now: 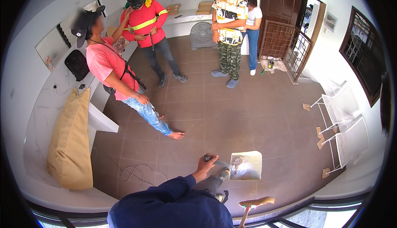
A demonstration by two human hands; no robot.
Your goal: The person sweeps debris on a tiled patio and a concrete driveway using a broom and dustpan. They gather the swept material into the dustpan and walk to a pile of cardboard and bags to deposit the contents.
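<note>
Debris (238,162) sits in a pale dustpan (255,160), its handle (223,164) gripped by the left hand (205,166); right hand unseen.

The brown floor (248,108) carries a fan (202,35), pale cable (142,165) and cardboard pieces (326,173).

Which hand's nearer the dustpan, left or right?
Left. The left hand grips the handle of the dustpan, to the left of its pan in the picture. The right hand is not in view, so its exact place can't be told.
</note>
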